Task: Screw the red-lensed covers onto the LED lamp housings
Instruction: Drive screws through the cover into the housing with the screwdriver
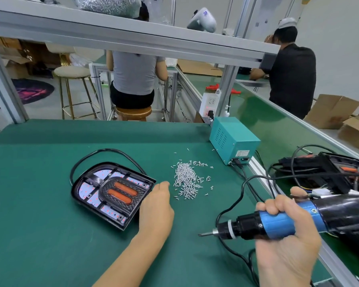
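While right hand (286,230) fingers clamp screwdriver (278,222), left hand (155,206) fingertips hidden, grip unclear.

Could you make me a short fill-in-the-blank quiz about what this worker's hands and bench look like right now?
1. The right hand grips an electric ______ with a blue collar.
2. The pile of loose screws lies between the lamp housing and the ______ power box.
3. The left hand rests beside the housing's ______ edge.
4. The bench mat is ______.

Missing words: screwdriver; teal; right; green
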Action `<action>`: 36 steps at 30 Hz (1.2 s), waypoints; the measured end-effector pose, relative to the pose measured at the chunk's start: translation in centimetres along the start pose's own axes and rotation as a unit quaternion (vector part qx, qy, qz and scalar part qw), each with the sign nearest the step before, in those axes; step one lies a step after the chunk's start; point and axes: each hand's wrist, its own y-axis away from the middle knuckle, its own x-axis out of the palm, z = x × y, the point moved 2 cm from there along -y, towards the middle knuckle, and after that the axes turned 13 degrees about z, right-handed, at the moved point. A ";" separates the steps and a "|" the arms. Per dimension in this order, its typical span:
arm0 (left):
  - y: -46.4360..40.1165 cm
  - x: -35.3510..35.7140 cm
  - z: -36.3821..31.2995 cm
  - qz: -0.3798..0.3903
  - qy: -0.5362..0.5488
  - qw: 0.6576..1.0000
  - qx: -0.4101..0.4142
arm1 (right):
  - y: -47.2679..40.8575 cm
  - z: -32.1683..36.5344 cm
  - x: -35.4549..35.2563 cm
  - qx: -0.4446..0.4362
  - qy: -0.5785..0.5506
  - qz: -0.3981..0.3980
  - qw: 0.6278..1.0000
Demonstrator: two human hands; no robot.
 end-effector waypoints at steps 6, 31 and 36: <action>-0.5 0.0 -0.5 0.034 -0.022 0.999 0.006 | 0.1 0.0 -0.2 -0.001 0.002 -0.006 1.000; 1.4 -1.1 -0.6 0.033 0.367 0.928 0.059 | 0.1 0.1 0.7 -0.003 -0.014 0.006 1.000; 3.6 -3.0 -0.3 0.066 0.547 0.830 0.084 | -0.2 0.4 1.6 -0.007 -0.051 0.008 0.999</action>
